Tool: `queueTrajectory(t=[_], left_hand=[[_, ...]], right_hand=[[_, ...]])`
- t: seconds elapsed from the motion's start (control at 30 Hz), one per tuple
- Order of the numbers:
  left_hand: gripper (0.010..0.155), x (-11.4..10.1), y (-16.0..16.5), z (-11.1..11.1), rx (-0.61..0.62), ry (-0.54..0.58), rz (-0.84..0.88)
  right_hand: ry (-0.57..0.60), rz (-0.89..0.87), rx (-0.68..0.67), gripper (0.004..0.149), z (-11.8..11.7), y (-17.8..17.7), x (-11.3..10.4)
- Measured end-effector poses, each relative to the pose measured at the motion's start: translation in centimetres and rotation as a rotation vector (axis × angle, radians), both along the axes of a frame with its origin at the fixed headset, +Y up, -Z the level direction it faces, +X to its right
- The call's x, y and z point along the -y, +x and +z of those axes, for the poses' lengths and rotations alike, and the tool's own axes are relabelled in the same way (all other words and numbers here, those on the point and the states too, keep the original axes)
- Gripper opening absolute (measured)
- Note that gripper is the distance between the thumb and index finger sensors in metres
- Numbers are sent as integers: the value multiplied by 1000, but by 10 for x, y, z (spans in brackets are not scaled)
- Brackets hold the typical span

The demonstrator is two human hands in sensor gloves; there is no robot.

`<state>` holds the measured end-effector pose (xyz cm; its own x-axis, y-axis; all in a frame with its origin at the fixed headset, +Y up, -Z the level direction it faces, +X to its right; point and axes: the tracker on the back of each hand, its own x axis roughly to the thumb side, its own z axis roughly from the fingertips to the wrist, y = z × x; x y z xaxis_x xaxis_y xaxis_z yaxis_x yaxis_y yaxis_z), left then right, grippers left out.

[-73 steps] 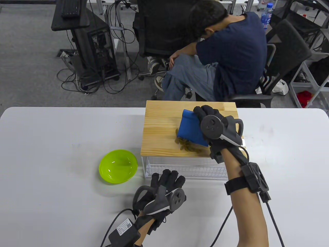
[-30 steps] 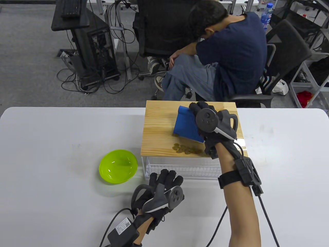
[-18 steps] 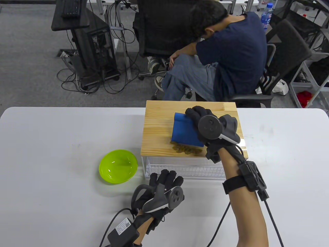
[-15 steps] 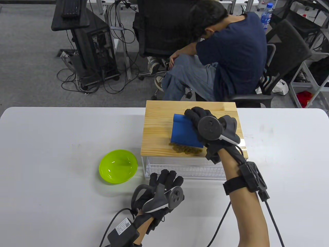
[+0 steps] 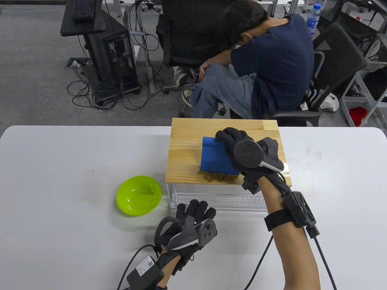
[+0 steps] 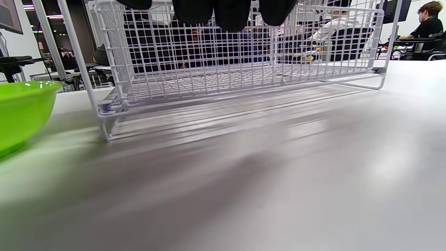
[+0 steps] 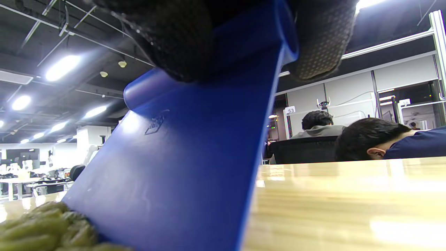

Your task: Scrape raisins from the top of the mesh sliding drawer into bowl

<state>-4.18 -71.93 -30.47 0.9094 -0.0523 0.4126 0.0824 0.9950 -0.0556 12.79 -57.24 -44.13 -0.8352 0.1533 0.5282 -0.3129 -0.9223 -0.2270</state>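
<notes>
A white mesh sliding drawer [image 5: 217,198] [image 6: 216,66] stands on the table under a wooden top [image 5: 184,151] [image 7: 348,202]. My right hand [image 5: 234,142] grips a blue scraper [image 5: 216,158] [image 7: 174,167] by its upper edge, blade down on the wood. A heap of brownish raisins [image 5: 216,176] [image 7: 45,226] lies against the blade near the top's front edge. The green bowl [image 5: 139,195] [image 6: 21,111] sits on the table left of the drawer, with nothing in it. My left hand [image 5: 196,211] rests open on the table in front of the drawer, fingers [image 6: 230,12] toward the mesh.
A person [image 5: 260,60] sits slumped in a chair just beyond the table's far edge, behind the drawer. The white table [image 5: 60,169] stretches left of the bowl and right of the drawer. Desks, cables and chairs fill the floor behind.
My right hand lifted the scraper off the raisins, set it down behind them again and dragged them toward the front edge, bunching them into a tighter heap. The left hand has barely moved.
</notes>
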Motion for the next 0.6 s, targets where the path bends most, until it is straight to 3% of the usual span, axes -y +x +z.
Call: queueTrajectory(t=[0.3,0.43,0.6], left_hand=[[71,1,-4,0,6,6,48],[71,-2,-6,0,-4,52,81],[71,0,-12,-1,-8,74,93]], right_hand=[[88,-90,103,57,18,30,-11],[156,-184,82,57,51,52,-13],[189,-206,8,57,108,70,15]])
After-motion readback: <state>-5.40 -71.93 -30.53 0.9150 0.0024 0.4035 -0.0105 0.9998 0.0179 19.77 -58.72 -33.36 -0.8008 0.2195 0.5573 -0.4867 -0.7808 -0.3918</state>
